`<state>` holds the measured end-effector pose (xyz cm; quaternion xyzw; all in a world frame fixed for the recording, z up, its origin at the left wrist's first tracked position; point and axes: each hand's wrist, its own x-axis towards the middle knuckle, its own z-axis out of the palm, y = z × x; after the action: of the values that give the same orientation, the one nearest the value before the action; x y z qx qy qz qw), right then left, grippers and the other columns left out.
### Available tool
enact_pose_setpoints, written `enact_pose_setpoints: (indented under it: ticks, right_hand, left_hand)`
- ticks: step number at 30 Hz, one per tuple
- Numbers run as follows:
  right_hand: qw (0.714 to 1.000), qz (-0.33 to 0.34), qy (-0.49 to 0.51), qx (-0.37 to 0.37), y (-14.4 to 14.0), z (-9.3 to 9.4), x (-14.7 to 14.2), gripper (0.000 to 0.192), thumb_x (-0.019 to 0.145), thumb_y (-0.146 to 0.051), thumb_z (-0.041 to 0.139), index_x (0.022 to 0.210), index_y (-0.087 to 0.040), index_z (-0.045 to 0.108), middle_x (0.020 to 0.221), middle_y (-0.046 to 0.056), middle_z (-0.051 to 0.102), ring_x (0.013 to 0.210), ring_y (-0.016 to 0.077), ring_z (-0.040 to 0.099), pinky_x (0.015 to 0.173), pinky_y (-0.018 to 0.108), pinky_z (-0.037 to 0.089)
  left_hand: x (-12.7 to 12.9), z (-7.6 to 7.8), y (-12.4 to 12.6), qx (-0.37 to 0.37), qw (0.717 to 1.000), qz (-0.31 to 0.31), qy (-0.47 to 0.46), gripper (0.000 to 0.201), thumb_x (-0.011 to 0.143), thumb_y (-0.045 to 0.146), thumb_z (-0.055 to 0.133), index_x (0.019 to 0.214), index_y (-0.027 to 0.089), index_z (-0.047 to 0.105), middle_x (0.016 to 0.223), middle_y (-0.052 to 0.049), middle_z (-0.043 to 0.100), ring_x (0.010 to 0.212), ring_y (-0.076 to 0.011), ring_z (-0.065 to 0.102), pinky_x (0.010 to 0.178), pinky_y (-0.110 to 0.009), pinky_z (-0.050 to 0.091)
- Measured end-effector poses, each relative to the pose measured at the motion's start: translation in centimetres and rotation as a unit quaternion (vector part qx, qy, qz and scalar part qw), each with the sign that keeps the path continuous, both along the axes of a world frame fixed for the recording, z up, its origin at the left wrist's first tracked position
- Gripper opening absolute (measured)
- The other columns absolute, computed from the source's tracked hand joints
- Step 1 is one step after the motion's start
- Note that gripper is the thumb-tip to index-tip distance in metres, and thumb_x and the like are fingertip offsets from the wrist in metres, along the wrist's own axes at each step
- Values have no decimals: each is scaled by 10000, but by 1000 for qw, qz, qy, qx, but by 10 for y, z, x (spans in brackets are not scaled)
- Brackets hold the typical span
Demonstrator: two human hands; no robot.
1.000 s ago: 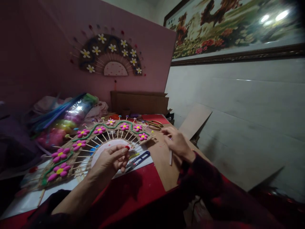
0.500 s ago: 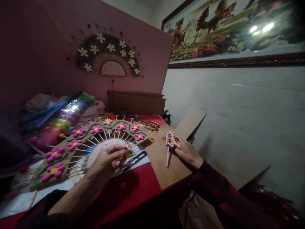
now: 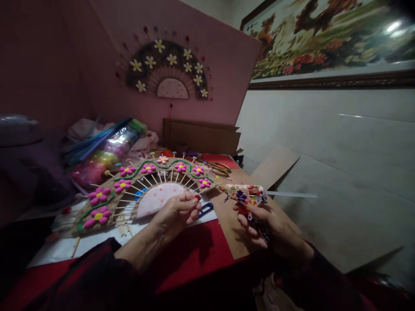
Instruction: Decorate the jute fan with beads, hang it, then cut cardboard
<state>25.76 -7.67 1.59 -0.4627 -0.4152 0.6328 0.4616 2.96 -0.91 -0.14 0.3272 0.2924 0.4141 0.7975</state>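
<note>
My left hand [image 3: 178,214] is closed in a pinch on a small red piece [image 3: 197,197], too small to name exactly. It hovers in front of the fan [image 3: 160,198], which has a twine-wrapped rim, pink flowers, a wavy green line and thin wooden sticks. In my right hand [image 3: 270,226] is a flower-patterned glue gun [image 3: 248,194], held by its handle. Its nozzle points left toward the fan's right end, and a whitish glue stick [image 3: 293,195] sticks out of its back. Snips with a blue handle [image 3: 206,210] lie partly hidden behind my left hand.
A brown board [image 3: 231,233] lies on the red table cover [image 3: 201,250]. Scissors with gold handles [image 3: 220,168] lie behind it. Plastic-wrapped colourful craft supplies [image 3: 113,144] are piled at the left. Another fan with white flowers [image 3: 171,59] hangs on the pink panel, with cardboard [image 3: 201,137] below.
My right hand has raised the glue gun off the board and turned it level, nozzle leftward. My left hand still pinches the red piece. The view has shifted left.
</note>
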Motion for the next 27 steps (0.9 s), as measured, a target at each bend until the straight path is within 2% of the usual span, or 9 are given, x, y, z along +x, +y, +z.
enact_pose_setpoints:
  ticks: [3,6,8,17,27]
  right_hand:
    - [999,25,-45,8,-5,-3,-17,351,798,-485,579,885,-145,595,663,6,554,414,54,409,299,142,292]
    - [993,60,-99,6,-8,-8,-27,398,812,-521,553,768,-128,586,563,-12,509,397,42,392,337,142,295]
    - [990,75,-115,5,-9,-10,-30,418,816,-542,539,768,-129,585,558,-16,496,421,47,402,370,149,304]
    - [991,45,-124,9,-7,-11,-34,401,807,-544,561,841,-148,614,654,-9,527,484,61,426,443,185,342]
    - [987,58,-146,28,-6,-4,-38,419,775,-566,587,809,-148,595,666,-8,509,557,89,446,520,209,413]
  left_hand:
    - [-2,-4,1,18,1000,-18,-7,149,692,147,703,714,101,563,610,-9,563,402,-31,434,359,-138,272]
    - [-5,-5,1,23,999,-23,-12,170,705,175,709,701,99,556,620,-12,555,402,-29,432,354,-140,252]
    - [-6,-6,0,25,999,-27,-22,178,707,184,713,702,101,556,624,-8,547,398,-28,425,348,-142,240]
    - [-5,-8,0,21,999,-40,-21,246,655,222,766,679,116,545,587,25,485,397,-19,368,349,-141,209]
    - [-6,-7,1,22,997,-60,-32,289,658,252,762,619,126,505,528,37,442,392,-24,329,334,-151,124]
